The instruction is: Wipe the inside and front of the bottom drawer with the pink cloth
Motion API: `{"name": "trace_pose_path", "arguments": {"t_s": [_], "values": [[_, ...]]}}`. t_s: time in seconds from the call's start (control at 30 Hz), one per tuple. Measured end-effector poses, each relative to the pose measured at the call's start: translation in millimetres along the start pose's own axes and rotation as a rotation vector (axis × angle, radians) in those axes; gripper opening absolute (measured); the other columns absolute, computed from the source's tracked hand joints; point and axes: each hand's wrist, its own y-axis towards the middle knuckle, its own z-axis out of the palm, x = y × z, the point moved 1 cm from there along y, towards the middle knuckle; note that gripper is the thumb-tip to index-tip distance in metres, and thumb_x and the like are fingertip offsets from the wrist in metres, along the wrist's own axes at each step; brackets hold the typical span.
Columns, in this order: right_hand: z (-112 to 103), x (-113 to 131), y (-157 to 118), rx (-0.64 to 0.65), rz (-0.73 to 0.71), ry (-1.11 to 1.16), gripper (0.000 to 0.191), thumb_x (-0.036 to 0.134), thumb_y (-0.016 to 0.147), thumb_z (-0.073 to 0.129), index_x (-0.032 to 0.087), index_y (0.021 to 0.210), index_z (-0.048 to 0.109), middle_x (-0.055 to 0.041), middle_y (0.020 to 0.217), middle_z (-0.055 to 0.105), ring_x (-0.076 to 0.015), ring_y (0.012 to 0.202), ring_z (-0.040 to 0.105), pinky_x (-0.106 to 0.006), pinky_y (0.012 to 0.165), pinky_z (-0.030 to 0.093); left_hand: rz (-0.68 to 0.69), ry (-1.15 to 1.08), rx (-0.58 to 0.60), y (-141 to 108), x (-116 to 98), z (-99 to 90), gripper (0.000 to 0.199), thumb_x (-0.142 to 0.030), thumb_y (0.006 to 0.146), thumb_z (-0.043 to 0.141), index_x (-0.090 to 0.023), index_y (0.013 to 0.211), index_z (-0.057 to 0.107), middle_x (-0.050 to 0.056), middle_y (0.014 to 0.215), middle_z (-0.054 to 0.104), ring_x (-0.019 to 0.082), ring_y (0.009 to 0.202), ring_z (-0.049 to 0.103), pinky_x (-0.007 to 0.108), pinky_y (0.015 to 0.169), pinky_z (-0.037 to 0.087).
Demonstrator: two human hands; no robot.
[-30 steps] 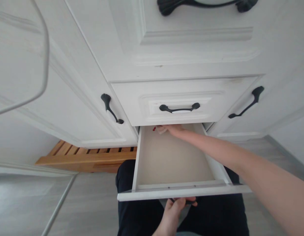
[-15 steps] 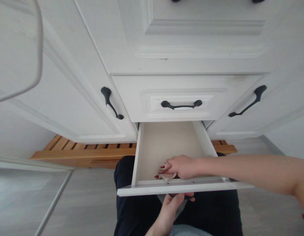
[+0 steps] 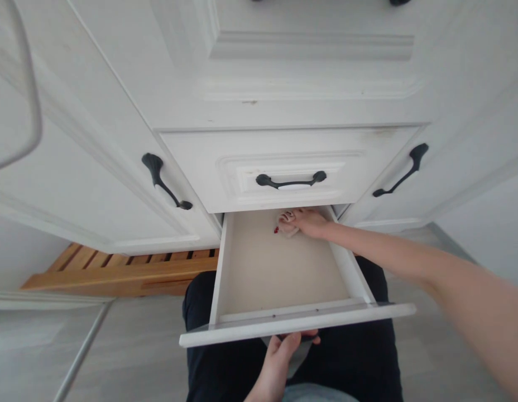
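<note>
fingers (image 3: 300, 216) of the right hand (image 3: 312, 224) are closed on a bunched pale cloth (image 3: 287, 228) with red on it, near the back of the pulled-out drawer (image 3: 279, 273), seemingly against its floor. wiping looks like the step in hand; any further stroke would call for firm, even pressure and a steady drawer. at the drawer's front, the left hand (image 3: 279, 357) grips a dark handle (image 3: 301, 339), partly hidden. below the drawer are dark-trousered legs (image 3: 215, 363); left of it, a slatted wooden bench (image 3: 125, 274).
</note>
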Motion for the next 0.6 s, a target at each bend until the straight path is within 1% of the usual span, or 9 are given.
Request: {"name": "trace_pose_path", "arguments": {"t_s": [0.1, 0.17, 0.23, 0.3, 0.33, 0.4, 0.47, 0.53, 0.6], "values": [[16, -3, -41, 0.212, -0.245, -0.208, 0.048, 0.014, 0.091, 0.052, 0.033, 0.132, 0.069, -0.0124, 0.121, 0.066, -0.0295, 0.113, 0.057, -0.037, 0.091, 0.047, -0.017, 0.004, 0.016, -1, -1, 0.4, 0.045, -0.06, 0.081, 0.073, -0.018, 0.094, 0.084, 0.011, 0.097, 0.082, 0.032, 0.103, 0.072, 0.043, 0.103, 0.05], [25, -2, -74, 0.347, -0.376, -0.271, 0.06, 0.011, 0.09, 0.051, 0.038, 0.142, 0.061, -0.0135, 0.12, 0.065, -0.0293, 0.108, 0.059, -0.037, 0.085, 0.048, -0.015, 0.009, 0.012, -1, -2, 1.6, 0.046, -0.06, 0.082, 0.072, -0.018, 0.094, 0.084, 0.011, 0.097, 0.082, 0.032, 0.102, 0.073, 0.042, 0.103, 0.05], [30, 0, -104, 0.467, -0.433, -0.165, 0.066, 0.013, 0.089, 0.056, 0.041, 0.148, 0.053, -0.0126, 0.125, 0.065, -0.0279, 0.108, 0.062, -0.036, 0.084, 0.049, 0.001, 0.024, 0.002, -1, -3, 3.0, 0.045, -0.06, 0.083, 0.071, -0.018, 0.092, 0.084, 0.011, 0.1, 0.082, 0.031, 0.101, 0.073, 0.041, 0.103, 0.051], [31, 3, -123, 0.57, -0.461, 0.01, 0.067, 0.014, 0.087, 0.06, 0.037, 0.149, 0.053, -0.0113, 0.133, 0.064, -0.0267, 0.114, 0.062, -0.035, 0.089, 0.05, 0.012, 0.03, -0.001, -1, -3, 3.7, 0.043, -0.058, 0.084, 0.071, -0.018, 0.091, 0.084, 0.011, 0.105, 0.081, 0.03, 0.103, 0.072, 0.04, 0.104, 0.051], [30, 7, -128, 0.62, -0.474, 0.099, 0.064, 0.013, 0.087, 0.06, 0.034, 0.147, 0.056, -0.0103, 0.137, 0.064, -0.0259, 0.118, 0.061, -0.035, 0.093, 0.049, 0.011, 0.025, -0.002, -1, -3, 3.7, 0.043, -0.058, 0.084, 0.071, -0.018, 0.091, 0.084, 0.011, 0.107, 0.081, 0.03, 0.104, 0.072, 0.04, 0.105, 0.051], [26, 18, -125, 0.686, -0.52, 0.26, 0.053, 0.012, 0.09, 0.057, 0.028, 0.14, 0.064, -0.0089, 0.139, 0.065, -0.0241, 0.125, 0.059, -0.036, 0.101, 0.047, 0.006, 0.001, 0.006, 0, -1, 3.3, 0.042, -0.056, 0.084, 0.072, -0.017, 0.093, 0.083, 0.011, 0.107, 0.081, 0.029, 0.104, 0.072, 0.041, 0.106, 0.05], [22, 39, -109, 0.665, -0.607, 0.422, 0.043, 0.013, 0.093, 0.053, 0.022, 0.132, 0.069, -0.0093, 0.137, 0.066, -0.0219, 0.127, 0.057, -0.037, 0.11, 0.042, 0.006, -0.023, 0.017, 0, 2, 2.8, 0.042, -0.055, 0.085, 0.071, -0.016, 0.095, 0.083, 0.012, 0.105, 0.081, 0.029, 0.101, 0.073, 0.044, 0.105, 0.05], [23, 69, -83, 0.507, -0.67, 0.581, 0.039, 0.017, 0.096, 0.053, 0.019, 0.131, 0.069, -0.0113, 0.141, 0.063, -0.0219, 0.132, 0.053, -0.04, 0.116, 0.036, 0.006, -0.038, 0.028, 1, 3, 2.7, 0.042, -0.054, 0.085, 0.072, -0.015, 0.096, 0.082, 0.013, 0.103, 0.081, 0.03, 0.098, 0.074, 0.046, 0.104, 0.05], [30, 104, -55, 0.304, -0.641, 0.75, 0.038, 0.02, 0.094, 0.056, 0.018, 0.13, 0.068, -0.0128, 0.143, 0.06, -0.0235, 0.135, 0.051, -0.044, 0.118, 0.033, 0.005, -0.049, 0.033, 1, 4, 2.8, 0.042, -0.054, 0.084, 0.073, -0.015, 0.095, 0.083, 0.013, 0.101, 0.081, 0.03, 0.098, 0.074, 0.046, 0.105, 0.05]]}}
